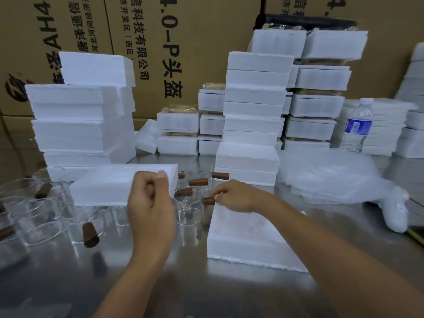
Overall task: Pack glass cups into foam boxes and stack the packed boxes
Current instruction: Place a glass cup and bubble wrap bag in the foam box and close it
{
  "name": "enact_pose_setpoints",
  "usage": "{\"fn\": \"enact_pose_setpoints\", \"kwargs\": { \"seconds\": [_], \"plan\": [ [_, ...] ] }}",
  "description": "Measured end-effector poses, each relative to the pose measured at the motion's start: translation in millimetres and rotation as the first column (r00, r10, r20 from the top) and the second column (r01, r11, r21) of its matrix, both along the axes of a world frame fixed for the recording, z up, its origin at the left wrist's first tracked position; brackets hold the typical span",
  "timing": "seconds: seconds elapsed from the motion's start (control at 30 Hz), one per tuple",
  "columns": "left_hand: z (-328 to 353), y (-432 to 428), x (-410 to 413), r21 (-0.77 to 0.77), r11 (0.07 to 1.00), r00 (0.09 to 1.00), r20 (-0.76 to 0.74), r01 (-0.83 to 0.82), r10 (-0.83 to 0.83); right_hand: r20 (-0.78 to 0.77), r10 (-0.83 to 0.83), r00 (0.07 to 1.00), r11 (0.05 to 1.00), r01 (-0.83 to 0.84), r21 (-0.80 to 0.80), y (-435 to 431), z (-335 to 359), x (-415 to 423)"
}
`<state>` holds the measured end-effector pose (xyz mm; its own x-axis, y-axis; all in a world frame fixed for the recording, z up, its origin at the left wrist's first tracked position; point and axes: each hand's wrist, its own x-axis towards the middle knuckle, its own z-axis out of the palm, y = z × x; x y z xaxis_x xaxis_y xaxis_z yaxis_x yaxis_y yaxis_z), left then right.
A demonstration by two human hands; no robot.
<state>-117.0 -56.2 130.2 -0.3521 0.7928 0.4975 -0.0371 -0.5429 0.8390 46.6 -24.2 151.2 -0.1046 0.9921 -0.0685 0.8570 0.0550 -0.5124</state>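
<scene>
My left hand (150,203) grips the near right corner of a white foam box half (114,184), held above the glass cups. My right hand (234,196) pinches the top edge of a second foam box half (243,239), which stands tilted on the steel table. Several clear glass cups with brown wooden handles (190,207) stand on the table between and left of my hands. One brown handle (90,234) points toward me at the left.
Tall stacks of white foam boxes (252,115) fill the back of the table (206,290), left and right. A water bottle (358,125) stands at the right, behind a bag of bubble wrap (332,177). Cardboard cartons (183,31) form the back wall.
</scene>
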Motion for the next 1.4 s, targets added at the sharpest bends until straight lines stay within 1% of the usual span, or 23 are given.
{"fn": "enact_pose_setpoints", "kwargs": {
  "seconds": [0.07,0.17,0.2,0.27,0.33,0.37,0.4,0.47,0.57,0.63,0.67,0.73,0.8,0.83,0.87,0.97,1.07,1.1,1.17,1.2,1.4],
  "plan": [
    [-3,-6,8,0.005,0.988,0.984,-0.092,0.153,-0.152,-0.036,-0.002,0.999,1.0,0.002,-0.005,-2,1,3],
    [-11,-12,15,-0.01,0.951,0.939,-0.158,0.309,-0.306,-0.172,-0.032,0.985,0.997,0.044,0.065,-1,3,9],
    [-13,-13,16,-0.02,0.944,0.927,-0.184,0.33,-0.328,-0.215,-0.047,0.975,0.992,0.072,0.106,0,5,12],
    [-15,-13,17,-0.031,0.939,0.911,-0.232,0.344,-0.341,-0.25,-0.078,0.965,0.975,0.127,0.184,-1,11,19],
    [-15,-11,16,-0.035,0.937,0.908,-0.239,0.347,-0.345,-0.279,-0.136,0.951,0.942,0.211,0.261,-4,17,27],
    [-15,-11,16,-0.042,0.936,0.908,-0.229,0.35,-0.35,-0.321,-0.169,0.932,0.918,0.267,0.293,-6,20,33],
    [-16,-10,15,-0.054,0.933,0.907,-0.222,0.355,-0.358,-0.391,-0.192,0.9,0.892,0.326,0.312,-10,23,37],
    [-15,-10,17,-0.068,0.934,0.908,-0.217,0.351,-0.358,-0.575,-0.184,0.797,0.865,0.409,0.291,-23,26,43],
    [-9,-13,23,-0.052,0.946,0.927,-0.187,0.321,-0.325,-0.787,-0.113,0.606,0.878,0.432,0.207,-45,29,46],
    [-3,-12,29,-0.079,0.939,0.931,-0.122,0.335,-0.343,-0.864,-0.082,0.497,0.9,0.409,0.15,-58,29,47],
    [2,-12,33,-0.105,0.918,0.917,-0.077,0.383,-0.392,-0.884,-0.071,0.463,0.911,0.391,0.131,-63,29,47],
    [11,-10,44,-0.159,0.837,0.851,0.058,0.524,-0.522,-0.899,-0.058,0.434,0.926,0.36,0.114,-68,28,49],
    [20,-11,56,-0.166,0.707,0.721,0.27,0.688,-0.638,-0.886,-0.048,0.461,0.934,0.335,0.124,-71,27,50],
    [23,-10,61,-0.154,0.652,0.658,0.357,0.742,-0.664,-0.868,-0.043,0.494,0.937,0.321,0.136,-71,27,51],
    [24,-11,63,-0.145,0.613,0.611,0.413,0.776,-0.676,-0.842,-0.036,0.538,0.941,0.301,0.152,-72,26,54],
    [19,-8,60,-0.114,0.563,0.529,0.531,0.819,-0.662,-0.688,-0.042,0.725,0.946,0.25,0.206,-72,21,70],
    [12,-1,51,-0.11,0.569,0.509,0.607,0.815,-0.611,-0.431,-0.136,0.892,0.93,0.265,0.256,-73,6,91],
    [11,2,48,-0.106,0.579,0.505,0.63,0.808,-0.59,-0.322,-0.158,0.933,0.936,0.245,0.251,-74,0,97],
    [11,6,45,-0.097,0.592,0.499,0.657,0.8,-0.565,-0.147,-0.16,0.976,0.958,0.189,0.213,-73,-11,104],
    [11,7,45,-0.094,0.597,0.498,0.661,0.797,-0.561,-0.11,-0.146,0.983,0.965,0.166,0.203,-71,-14,104],
    [13,4,42,-0.057,0.572,0.476,0.625,0.818,-0.619,-0.055,-0.035,0.998,0.973,0.047,0.228,-50,-17,91]
  ]
}}
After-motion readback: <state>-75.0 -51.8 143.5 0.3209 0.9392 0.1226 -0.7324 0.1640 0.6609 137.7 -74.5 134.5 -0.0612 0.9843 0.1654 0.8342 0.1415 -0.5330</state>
